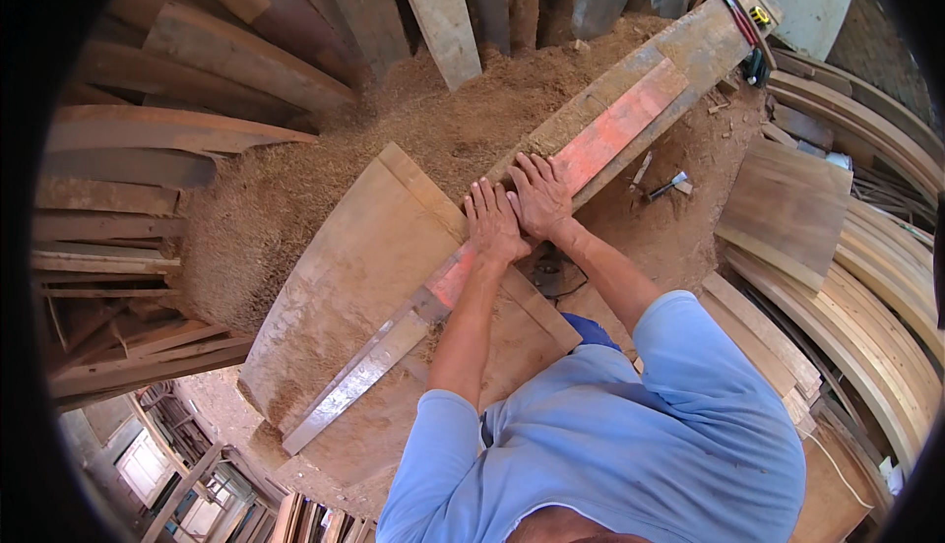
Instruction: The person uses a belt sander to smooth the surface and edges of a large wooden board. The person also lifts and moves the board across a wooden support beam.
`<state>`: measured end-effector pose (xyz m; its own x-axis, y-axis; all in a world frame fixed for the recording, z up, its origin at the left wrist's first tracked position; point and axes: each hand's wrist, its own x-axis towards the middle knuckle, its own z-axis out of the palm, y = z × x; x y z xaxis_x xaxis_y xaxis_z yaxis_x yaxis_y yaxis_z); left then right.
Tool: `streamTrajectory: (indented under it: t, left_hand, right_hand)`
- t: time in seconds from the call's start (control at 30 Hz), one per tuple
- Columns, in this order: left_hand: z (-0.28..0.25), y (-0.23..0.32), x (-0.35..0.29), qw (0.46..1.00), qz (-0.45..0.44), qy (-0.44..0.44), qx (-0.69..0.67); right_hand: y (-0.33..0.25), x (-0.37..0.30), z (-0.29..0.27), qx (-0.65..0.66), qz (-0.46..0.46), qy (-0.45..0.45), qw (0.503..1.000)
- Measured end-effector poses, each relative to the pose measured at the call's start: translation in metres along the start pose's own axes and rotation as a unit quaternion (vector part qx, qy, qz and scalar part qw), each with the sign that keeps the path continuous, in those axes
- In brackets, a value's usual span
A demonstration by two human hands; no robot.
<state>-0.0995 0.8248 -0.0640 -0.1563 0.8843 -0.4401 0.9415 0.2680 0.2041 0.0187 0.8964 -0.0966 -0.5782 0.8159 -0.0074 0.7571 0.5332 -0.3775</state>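
Note:
A long wooden board with worn pinkish-red paint [620,125] lies on edge or flat, I cannot tell which, along a long narrow bench-like bed [709,36]. My left hand [495,220] rests on the board near its middle, fingers stretched forward over it. Just to the right, my right hand [541,196] presses on the same board, its fingers extended and lying across the top. The two hands touch side by side. Toward the near left, a shiny metal strip [369,371] continues the board's line across a broad dusty tabletop [335,257]. Any blade is hidden.
Sawdust [266,208] is heaped beyond the tabletop. Planks [438,11] lean along the far and left sides. Curved timber pieces [856,297] are stacked on the right. A yellow tape measure [759,16] sits at the bed's far end; a hammer-like tool [669,186] lies right of the bed.

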Motion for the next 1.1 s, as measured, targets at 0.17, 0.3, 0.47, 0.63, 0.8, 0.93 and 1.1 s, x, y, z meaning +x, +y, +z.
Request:
streamTrajectory:
  t: [0.17, 0.3, 0.47, 0.63, 0.8, 0.93, 1.1]
  left_hand:
    - [-0.014, -0.007, 0.012, 0.999, 0.022, -0.004, -0.03]
    - [-0.012, -0.021, 0.027, 0.996, 0.026, -0.054, -0.066]
    - [-0.009, -0.036, 0.019, 0.996, 0.062, -0.063, -0.032]
    - [-0.006, -0.039, 0.0, 0.995, 0.04, 0.026, -0.093]
    - [0.015, -0.097, -0.085, 0.941, -0.142, 0.197, -0.236]
    - [0.05, -0.178, -0.242, 0.865, -0.412, 0.169, -0.23]
    - [0.136, -0.247, -0.455, 0.591, -0.727, 0.215, -0.274]
  right_hand:
    - [-0.005, 0.016, -0.004, 0.021, -0.005, -0.007, 1.0]
    - [-0.005, 0.029, 0.01, 0.014, -0.005, -0.005, 1.0]
    - [0.001, 0.024, 0.012, 0.022, -0.018, -0.09, 0.996]
    - [-0.003, 0.03, 0.02, -0.037, -0.039, -0.031, 0.998]
    - [-0.005, 0.034, 0.037, -0.082, -0.036, -0.03, 0.995]
    - [0.006, 0.038, 0.049, -0.085, -0.064, -0.028, 0.994]
    - [0.005, 0.043, 0.055, -0.111, -0.002, 0.004, 0.994]
